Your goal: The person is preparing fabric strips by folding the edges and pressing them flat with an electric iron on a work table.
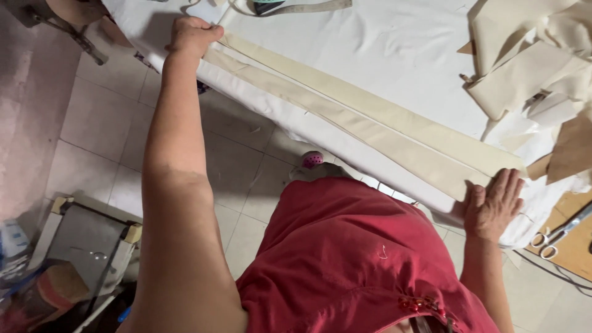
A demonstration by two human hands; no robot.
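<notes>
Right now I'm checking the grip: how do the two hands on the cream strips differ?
The left hand is curled, gripping the cream strips' far end; the right hand lies flat, fingers spread, at the near end. The left arm stretches far out; the right stays close. Both rest on the strips.

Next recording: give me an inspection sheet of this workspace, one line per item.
Surface: table under white cloth.
Job's things: long cream fabric strips lying along the table edge.
Clutter: pile of cream fabric offcuts; scissors on a brown board.
Grippers: left hand grips one strip end; right hand pressed flat on the other.
Cables: dark cord below the board.
Surroundings: tiled floor; red garment.
</notes>
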